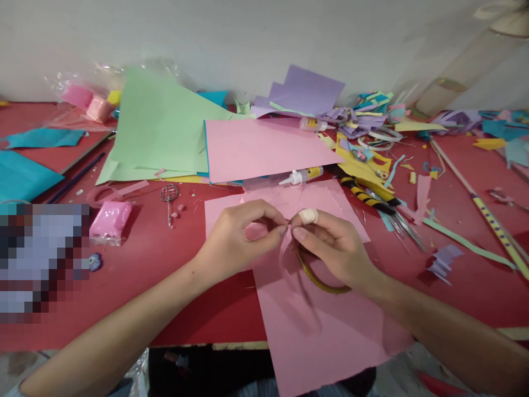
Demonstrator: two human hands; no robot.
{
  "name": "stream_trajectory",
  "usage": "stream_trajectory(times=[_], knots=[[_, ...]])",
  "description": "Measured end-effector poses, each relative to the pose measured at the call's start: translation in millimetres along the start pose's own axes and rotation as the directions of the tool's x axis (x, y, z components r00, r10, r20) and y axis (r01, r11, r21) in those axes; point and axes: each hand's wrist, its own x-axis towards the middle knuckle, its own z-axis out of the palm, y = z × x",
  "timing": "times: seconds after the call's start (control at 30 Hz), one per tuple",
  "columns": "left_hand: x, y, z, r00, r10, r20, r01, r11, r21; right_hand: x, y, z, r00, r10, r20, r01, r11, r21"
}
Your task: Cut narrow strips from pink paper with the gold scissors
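The left hand (243,231) and the right hand (341,245) meet in narrow pinches at the top end of a thin pink strip (285,258), which hangs in a loose curve above a pink sheet (318,325) on the red table (223,311). Thumb and forefinger do the holding on both sides, though the exact contact at the right is partly hidden.

Working the strip well, I judge, calls for light pressure close to its end, one hand steadying while the other turns or presses in small moves. The bandage (308,216) on a right-hand finger (surely a nuisance for feel) argues for leaning on the thumb. The hanging tail is best kept off the yellowish ring (324,284) just under the right hand.

As for counts: one strip in the grip, one such ring, two small glue bottles (309,175), one sealed pink packet (111,220) at the left, one mesh-headed metal piece (168,196), one dotted yellow stick (498,231) and one long pale green strip (467,242). The paper scraps (355,118) at the back overlap too much to count.
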Motion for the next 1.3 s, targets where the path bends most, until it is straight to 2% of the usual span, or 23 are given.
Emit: stream_trajectory(times=[0.1,0.27,0.43,0.63,0.83,1.13,1.3], knots=[[0.1,-0.5,0.4,0.999,-0.030,0.020,0.031,0.997,-0.065,0.4,0.0,-0.3,1.000,0.001,0.001,-0.001,1.000,0.006],[0.9,-3.0,0.0,0.996,-0.075,0.056,0.083,0.983,-0.163,1.5,1.4,-0.5,0.997,0.015,-0.070,-0.013,0.999,0.041],[1.4,-3.2,0.5,0.994,-0.086,0.061,0.096,0.979,-0.182,2.4,2.4,0.5,0.997,0.005,-0.074,0.001,0.998,0.069],[0.4,-2.4,2.9,0.999,0.040,-0.007,-0.040,0.998,-0.041,0.1,1.7,0.7,0.993,-0.041,-0.108,0.044,0.999,0.024],[-0.9,-4.9,5.4,0.989,0.141,-0.038,-0.140,0.990,0.013,-0.1,1.8,2.3,0.992,-0.039,-0.123,0.046,0.998,0.051],[-1.9,-7.1,6.2,0.982,0.187,-0.017,-0.187,0.982,-0.026,1.1,-0.2,5.8,0.991,0.024,-0.131,-0.001,0.986,0.167],[-2.5,-8.8,8.3,0.981,0.188,-0.053,-0.192,0.977,-0.089,1.7,0.6,7.5,0.992,0.051,-0.112,-0.022,0.968,0.250]])
